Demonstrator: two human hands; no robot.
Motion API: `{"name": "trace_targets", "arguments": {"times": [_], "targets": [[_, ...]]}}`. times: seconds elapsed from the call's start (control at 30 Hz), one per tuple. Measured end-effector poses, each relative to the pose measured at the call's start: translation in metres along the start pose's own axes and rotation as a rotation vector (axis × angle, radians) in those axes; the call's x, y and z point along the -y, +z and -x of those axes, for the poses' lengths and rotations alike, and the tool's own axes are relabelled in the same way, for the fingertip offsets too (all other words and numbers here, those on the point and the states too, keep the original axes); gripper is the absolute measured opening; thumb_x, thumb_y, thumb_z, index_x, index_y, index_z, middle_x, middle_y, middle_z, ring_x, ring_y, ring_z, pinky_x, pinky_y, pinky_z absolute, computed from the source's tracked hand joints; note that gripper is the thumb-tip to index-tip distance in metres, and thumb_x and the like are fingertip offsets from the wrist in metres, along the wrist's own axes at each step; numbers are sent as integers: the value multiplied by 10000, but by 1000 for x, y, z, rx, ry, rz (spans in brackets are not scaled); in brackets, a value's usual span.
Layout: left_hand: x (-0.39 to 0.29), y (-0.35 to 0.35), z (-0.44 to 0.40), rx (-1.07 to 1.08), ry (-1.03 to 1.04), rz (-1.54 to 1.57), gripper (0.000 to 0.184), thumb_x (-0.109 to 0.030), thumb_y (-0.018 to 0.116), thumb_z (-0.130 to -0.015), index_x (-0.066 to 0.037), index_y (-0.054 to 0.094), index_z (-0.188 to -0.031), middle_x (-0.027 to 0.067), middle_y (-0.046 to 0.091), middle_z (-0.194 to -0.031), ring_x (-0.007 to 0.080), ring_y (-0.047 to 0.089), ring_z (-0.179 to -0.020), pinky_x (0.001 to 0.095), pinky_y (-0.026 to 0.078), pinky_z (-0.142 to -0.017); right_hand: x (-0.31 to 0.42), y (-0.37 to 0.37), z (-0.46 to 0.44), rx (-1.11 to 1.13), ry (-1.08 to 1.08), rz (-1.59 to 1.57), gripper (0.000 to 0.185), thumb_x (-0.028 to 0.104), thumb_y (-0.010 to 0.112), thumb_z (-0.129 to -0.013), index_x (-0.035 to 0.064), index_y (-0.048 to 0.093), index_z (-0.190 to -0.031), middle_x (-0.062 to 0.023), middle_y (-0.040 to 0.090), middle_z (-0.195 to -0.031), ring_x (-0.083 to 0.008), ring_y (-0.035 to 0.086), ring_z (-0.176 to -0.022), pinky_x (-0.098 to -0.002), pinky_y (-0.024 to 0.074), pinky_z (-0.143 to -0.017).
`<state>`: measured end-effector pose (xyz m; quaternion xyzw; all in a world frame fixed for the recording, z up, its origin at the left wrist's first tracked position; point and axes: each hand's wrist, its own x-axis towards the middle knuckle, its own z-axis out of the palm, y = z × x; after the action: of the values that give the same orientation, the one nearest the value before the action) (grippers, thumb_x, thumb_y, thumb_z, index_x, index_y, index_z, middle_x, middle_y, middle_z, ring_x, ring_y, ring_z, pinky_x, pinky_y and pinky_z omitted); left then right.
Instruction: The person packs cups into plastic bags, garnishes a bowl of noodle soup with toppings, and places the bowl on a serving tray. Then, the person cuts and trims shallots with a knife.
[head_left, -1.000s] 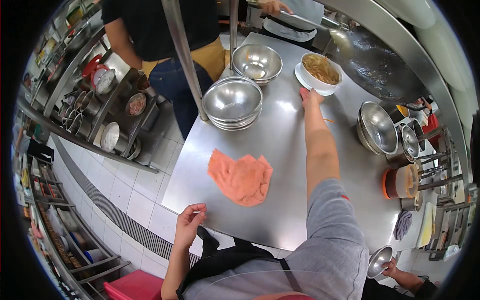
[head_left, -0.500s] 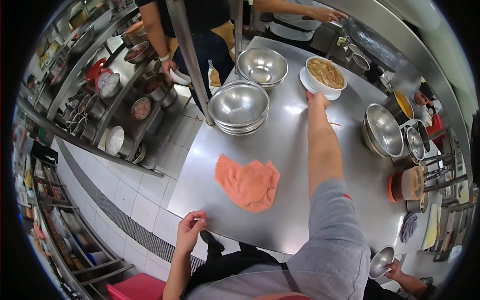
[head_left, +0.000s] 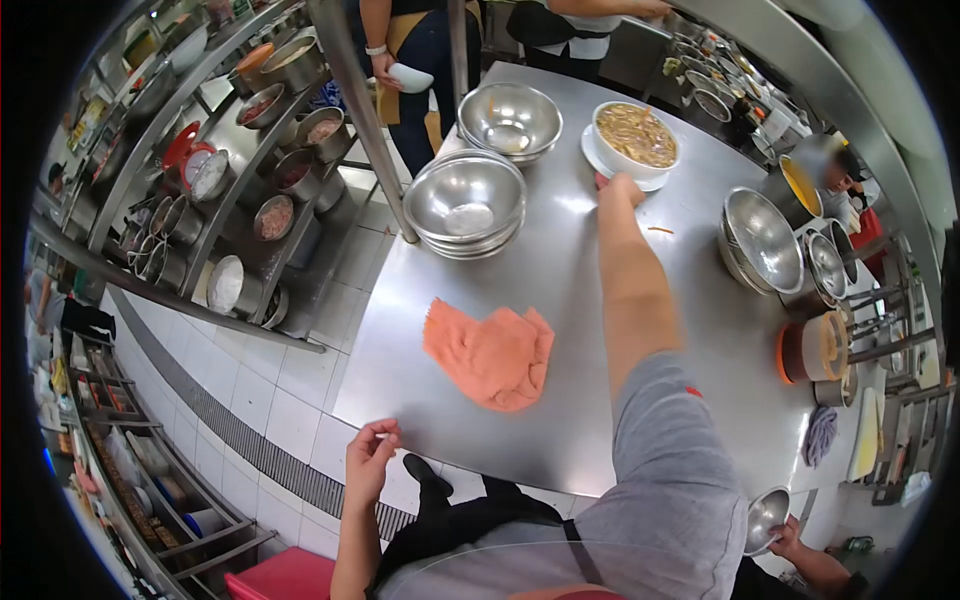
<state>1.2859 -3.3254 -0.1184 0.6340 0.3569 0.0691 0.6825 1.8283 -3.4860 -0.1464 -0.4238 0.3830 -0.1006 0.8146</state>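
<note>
My right hand (head_left: 621, 190) reaches far over the steel table and grips the near rim of a white plate (head_left: 592, 160). On that plate stands a white bowl (head_left: 628, 152) full of brown food in sauce. Close to the table's near left edge, my left hand (head_left: 372, 455) hangs with loosely curled fingers and nothing in it. A crumpled orange cloth (head_left: 495, 358) lies on the table between my two arms. Beyond it, stacked steel bowls (head_left: 465, 205) and another steel bowl stack (head_left: 510, 120) stand at the left edge.
Steel bowls (head_left: 762, 240), a pot of yellow liquid (head_left: 795, 190) and a tub (head_left: 822, 345) line the right side. A metal post (head_left: 360, 110) rises by the left edge. Across the table one person holds a white bowl (head_left: 410, 78); another person's hand (head_left: 790, 540) holds a steel bowl.
The view has shifted slightly. My right hand keeps its grip on the plate under the bowl, whose food has shifted in look. The person across has moved their white bowl right.
</note>
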Motion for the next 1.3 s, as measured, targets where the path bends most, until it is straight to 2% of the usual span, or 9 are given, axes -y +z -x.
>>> {"name": "trace_targets", "arguments": {"times": [0.37, 0.67, 0.77, 0.87, 0.93, 1.03, 1.1, 1.17, 1.3], "targets": [[-80, 93, -55, 449, 403, -111, 236, -77, 523, -806, 23, 542, -1019, 66, 578, -901, 118, 545, -789, 235, 434, -713, 10, -145, 80, 365, 32, 289, 355, -39, 426, -800, -23, 337, -1144, -197, 535, -990, -316, 607, -756, -397, 556, -623], [-91, 180, -129, 391, 58, 184, 481, -254, 556, -814, 22, 418, -1183, 142, 461, -1155, 257, 458, -1066, 355, 387, -892, 45, -274, 111, 419, 113, 612, 325, -9, 464, -799, -47, 321, -1088, -203, 574, -852, -274, 629, -651, -340, 556, -524], [-70, 205, -154, 309, 14, 150, 480, -356, 559, -780, -9, 495, -1106, 72, 529, -925, 170, 493, -831, 277, 410, -744, 61, -304, 120, 501, 130, 653, 328, 45, 480, -818, -49, 348, -1103, -180, 584, -822, -257, 631, -643, -336, 551, -521], [-69, 219, -159, 363, -99, -68, 616, -496, 487, -788, 24, 479, -1117, 107, 532, -914, 210, 502, -854, 313, 416, -754, 88, -323, 105, 578, 160, 895, 314, 176, 459, -863, -20, 414, -1103, -147, 594, -818, -228, 621, -590, -301, 522, -467], [-70, 229, -160, 420, -195, -137, 705, -579, 422, -777, 31, 472, -1127, 150, 528, -994, 255, 507, -915, 346, 409, -804, 102, -324, 93, 484, -78, 910, 409, 357, 405, -887, 18, 459, -1110, -130, 596, -883, -201, 617, -690, -302, 509, -527], [-64, 245, -161, 482, -213, -330, 838, -707, 306, -745, 30, 507, -1089, 175, 550, -1020, 287, 529, -930, 369, 413, -831, 108, -301, 108, 555, 111, 565, 503, 460, 337, -888, 48, 463, -1149, -128, 581, -982, -193, 585, -854, -344, 493, -657], [-55, 250, -164, 491, -146, -456, 886, -751, 256, -725, 23, 549, -1041, 156, 575, -964, 275, 546, -885, 359, 425, -809, 101, -292, 117, 529, 155, 549, 524, 476, 322, -887, 53, 454, -1167, -120, 567, -1025, -192, 559, -917, -358, 471, -713], [-46, 253, -167, 445, -210, -307, 903, -694, 220, -775, 91, 448, -1157, 242, 420, -1221, 322, 410, -1123, 378, 337, -916, 95, -291, 118, 498, 196, 538, 544, 492, 308, -886, 58, 445, -1185, -112, 553, -1068, -192, 533, -980, -371, 450, -769], [-46, 250, -169, 431, -266, -203, 863, -679, 230, -789, 66, 466, -1154, 229, 415, -1232, 309, 389, -1138, 379, 305, -940, 89, -288, 125, 448, 105, 495, 495, 443, 367, -885, 51, 444, -1179, -98, 523, -1132, -217, 526, -1017, -396, 468, -791]]}}
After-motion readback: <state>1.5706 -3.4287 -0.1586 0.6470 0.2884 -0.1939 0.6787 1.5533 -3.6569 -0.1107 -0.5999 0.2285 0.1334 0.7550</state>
